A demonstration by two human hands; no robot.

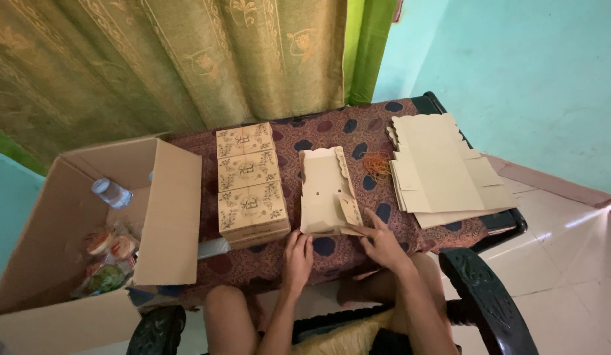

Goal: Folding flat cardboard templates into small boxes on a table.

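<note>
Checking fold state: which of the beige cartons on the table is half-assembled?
The plain carton under the right hand, sides partly raised. The three printed boxes left of it are closed; the stack to its right lies flat.

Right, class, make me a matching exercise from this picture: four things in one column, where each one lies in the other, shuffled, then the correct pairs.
Things:
1. Water bottle
2. Rubber bands
3. Flat cards
4. Printed boxes

Places:
A. Stacked at the table's right end
B. Lined up left of the half-folded box
C. Inside the carton
D. Between the half-folded box and the flat cards

Pairs: 1-C, 2-D, 3-A, 4-B
</note>
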